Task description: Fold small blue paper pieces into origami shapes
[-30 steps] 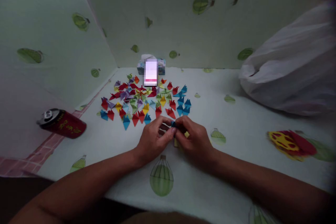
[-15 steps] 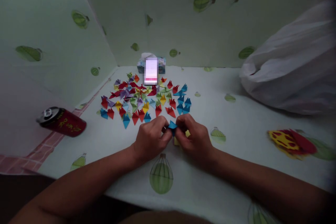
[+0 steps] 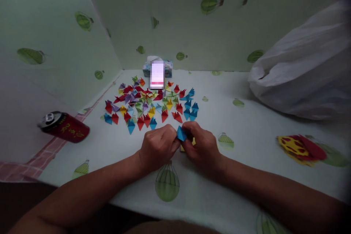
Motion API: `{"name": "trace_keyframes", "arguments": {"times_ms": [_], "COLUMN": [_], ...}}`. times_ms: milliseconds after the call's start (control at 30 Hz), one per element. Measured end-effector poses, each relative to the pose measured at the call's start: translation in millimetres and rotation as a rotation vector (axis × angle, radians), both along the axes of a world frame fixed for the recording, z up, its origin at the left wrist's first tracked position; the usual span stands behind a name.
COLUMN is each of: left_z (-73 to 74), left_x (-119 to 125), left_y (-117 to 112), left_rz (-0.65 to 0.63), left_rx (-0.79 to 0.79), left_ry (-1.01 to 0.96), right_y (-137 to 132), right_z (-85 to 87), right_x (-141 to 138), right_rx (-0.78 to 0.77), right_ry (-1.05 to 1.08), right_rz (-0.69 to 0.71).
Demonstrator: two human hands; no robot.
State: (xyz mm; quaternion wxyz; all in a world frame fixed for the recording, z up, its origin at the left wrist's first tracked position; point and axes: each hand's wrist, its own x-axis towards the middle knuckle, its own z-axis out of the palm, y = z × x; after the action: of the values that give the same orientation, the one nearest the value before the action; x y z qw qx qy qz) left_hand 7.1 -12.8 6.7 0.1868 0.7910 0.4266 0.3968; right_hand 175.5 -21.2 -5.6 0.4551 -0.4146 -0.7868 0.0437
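Blue folded paper piece (image 3: 181, 133) sitting between both hands, just above the table (image 3: 246, 128). Left hand (image 3: 157, 147) and right hand (image 3: 201, 146) both pinching it. Pile of coloured folded pieces (image 3: 153, 104) lying just beyond; red can (image 3: 64, 128) lying far left.

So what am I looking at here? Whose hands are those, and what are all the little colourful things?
There is no machine here. A person wears a camera on their head, so you see what they see, looking down at their own two arms reaching forward. The left hand and the right hand meet in the middle and together pinch a small blue folded paper piece. Something yellow peeks out under the right hand, too hidden to tell what. Behind the hands, on the white table cover printed with green balloons, lies a spread of many small folded paper pieces in red, blue, yellow, purple and green. A red can lies on its side at the left, a tissue box stands at the back, and a white plastic bag sits at the right.
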Motion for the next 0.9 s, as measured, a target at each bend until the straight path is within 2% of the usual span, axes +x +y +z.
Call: {"name": "trace_keyframes", "arguments": {"times_ms": [167, 300, 433, 533, 633, 767, 900], "left_z": [-1.2, -1.6, 3.0, 8.2, 11.5, 12.9, 13.3], "left_x": [-2, -2, -1, -3, -5, -6, -7], "left_y": [-1, -1, -1, 2, 6, 11, 12], "left_rz": [-0.039, -0.040, -0.090, -0.171, -0.160, -0.142, -0.117], "left_rx": [-0.073, -0.086, -0.120, -0.388, -0.689, -0.842, -0.880], "left_ry": [-0.095, -0.099, -0.123, -0.289, -0.540, -0.546, -0.550], "right_y": [-1, -4, 1, 9, 13, 14, 14], "right_z": [1.4, 0.1, -1.3, -2.6, -4.0, -4.1, -2.6], "right_x": [1, 1, 5, 10, 12, 11, 11], "right_rx": [0.063, 0.091, 0.106, 0.138, 0.215, 0.265, 0.263], "right_ry": [-0.048, -0.028, -0.016, -0.027, -0.055, -0.112, -0.169], "right_rz": [-0.037, -0.054, -0.052, -0.036, 0.045, 0.154, 0.233]}}
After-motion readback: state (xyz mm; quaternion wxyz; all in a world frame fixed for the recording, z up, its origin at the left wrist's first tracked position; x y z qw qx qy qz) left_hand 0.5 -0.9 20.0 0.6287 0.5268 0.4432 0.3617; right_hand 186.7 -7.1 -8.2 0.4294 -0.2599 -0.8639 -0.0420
